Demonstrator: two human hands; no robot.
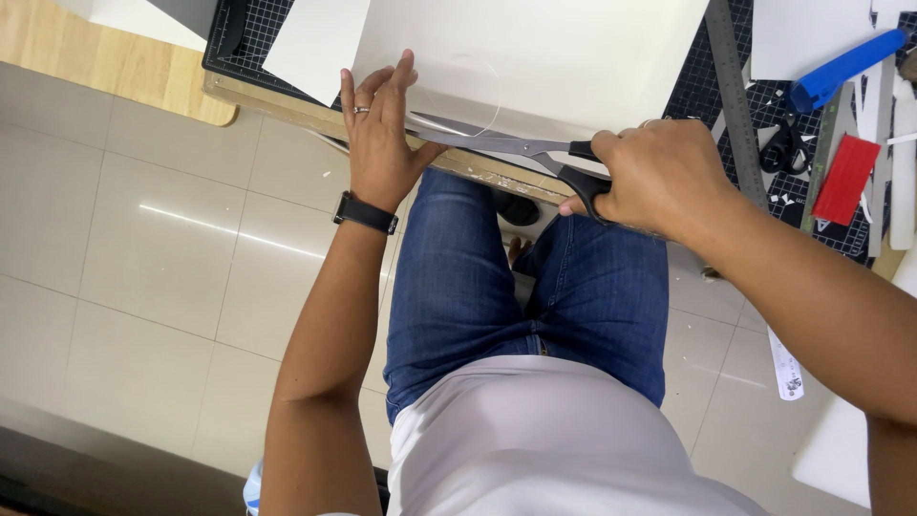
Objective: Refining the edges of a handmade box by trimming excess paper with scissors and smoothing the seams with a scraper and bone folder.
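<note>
A seated person in blue jeans [535, 287] looked down at a table edge. The right hand [659, 177] was closed around the black handles of scissors [516, 148], blades slightly parted at the near edge of a large white sheet [573, 57]. The left hand [380, 134], fingers flat and together, pressed that sheet down. Beyond lay a black cutting mat [774, 105], a metal ruler [734, 86] and a blue tool [845, 57].

Black-handled scissors [516, 153] cutting white sheet [554, 57].
</note>
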